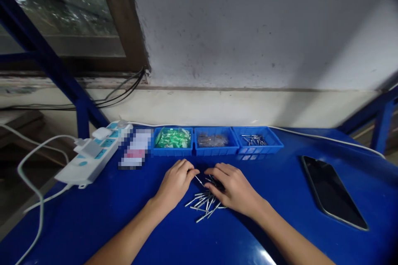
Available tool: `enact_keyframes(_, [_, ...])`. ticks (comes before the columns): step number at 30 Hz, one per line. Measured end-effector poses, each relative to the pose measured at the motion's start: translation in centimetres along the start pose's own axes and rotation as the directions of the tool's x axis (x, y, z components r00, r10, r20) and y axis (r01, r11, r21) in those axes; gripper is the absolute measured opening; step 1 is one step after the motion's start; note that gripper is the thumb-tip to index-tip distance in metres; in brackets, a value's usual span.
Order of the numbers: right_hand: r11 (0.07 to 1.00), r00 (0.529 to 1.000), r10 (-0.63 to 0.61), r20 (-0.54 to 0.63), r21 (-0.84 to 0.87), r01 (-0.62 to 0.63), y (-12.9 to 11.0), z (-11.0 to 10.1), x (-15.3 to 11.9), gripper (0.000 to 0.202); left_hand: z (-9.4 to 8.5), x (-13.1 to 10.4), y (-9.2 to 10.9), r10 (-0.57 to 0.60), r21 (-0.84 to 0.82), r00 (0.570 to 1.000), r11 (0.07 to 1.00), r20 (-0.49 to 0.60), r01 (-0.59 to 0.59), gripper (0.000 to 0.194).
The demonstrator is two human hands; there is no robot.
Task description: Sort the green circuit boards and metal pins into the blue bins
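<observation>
Head view: our L hand (175,182) has its grip pinched closed on one metal pin (199,181), approx. ctr of frame. Our R hand (233,186), grip part open, curls over the pin pile (205,203), just below ctr on the blue bench (199,244); can't tell if it's holding any.

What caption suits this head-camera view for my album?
Left hand holding one metal pin, right hand at the loose pile, three blue bins behind.
</observation>
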State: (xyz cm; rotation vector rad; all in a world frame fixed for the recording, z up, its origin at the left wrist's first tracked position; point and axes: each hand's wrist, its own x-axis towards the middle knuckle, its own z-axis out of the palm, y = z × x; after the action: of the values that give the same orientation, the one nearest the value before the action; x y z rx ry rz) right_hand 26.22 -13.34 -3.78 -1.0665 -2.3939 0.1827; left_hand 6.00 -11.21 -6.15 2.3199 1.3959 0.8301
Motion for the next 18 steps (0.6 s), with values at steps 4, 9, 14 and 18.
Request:
enact_keyframes(4, [0.998, 0.999, 0.015, -0.036, -0.056, -0.017, -0.4, 0.6, 0.1, 0.019, 0.1, 0.0, 0.7, -0.123, -0.116, 0.988, 0.987, -0.091, 0.112, 0.026])
enact_keyframes(9, [0.990, 0.991, 0.007, -0.137, -0.141, -0.026, -1.0, 1.0, 0.3, 0.014, 0.0, -0.2, 1.7, -0.194, -0.182, 0.964, 0.970, -0.181, 0.161, 0.031])
enact_keyframes(14, [0.996, 0.985, 0.075, -0.158, -0.036, -0.081, -0.8, 0.4, 0.3, 0.018, -0.4, -0.9, 1.9, -0.068, -0.309, 0.989, 0.951, -0.128, 0.026, 0.015])
enact_keyframes(18, [0.994, 0.997, 0.020, -0.068, 0.109, -0.012, -0.3, -0.6, 0.1, 0.022, -0.9, -1.4, 2.1, 0.061, -0.250, 0.980, 0.962, -0.189, -0.108, 0.009])
